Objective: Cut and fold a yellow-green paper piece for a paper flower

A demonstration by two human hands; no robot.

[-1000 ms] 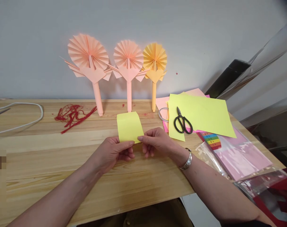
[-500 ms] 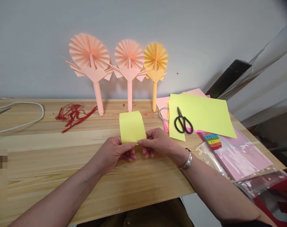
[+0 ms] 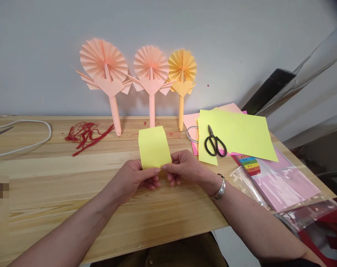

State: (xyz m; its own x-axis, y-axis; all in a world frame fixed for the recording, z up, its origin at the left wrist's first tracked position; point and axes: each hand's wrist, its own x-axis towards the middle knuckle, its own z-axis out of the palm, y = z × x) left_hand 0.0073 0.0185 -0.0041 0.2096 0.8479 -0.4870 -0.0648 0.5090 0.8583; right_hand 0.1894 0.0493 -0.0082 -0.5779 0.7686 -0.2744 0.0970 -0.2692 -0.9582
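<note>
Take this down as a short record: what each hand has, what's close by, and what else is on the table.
Left hand: pinching the lower edge of a yellow paper rectangle
Right hand: pinching the same rectangle's lower right corner
Right wrist: silver bangle
Nearby: black-handled scissors lying on a large yellow paper sheet
Rest: three pleated paper fans on sticks, tangled red thread, light wooden table

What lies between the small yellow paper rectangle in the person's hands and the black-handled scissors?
In the head view: a thin grey ring, pink paper and a large yellow sheet under the scissors.
</note>
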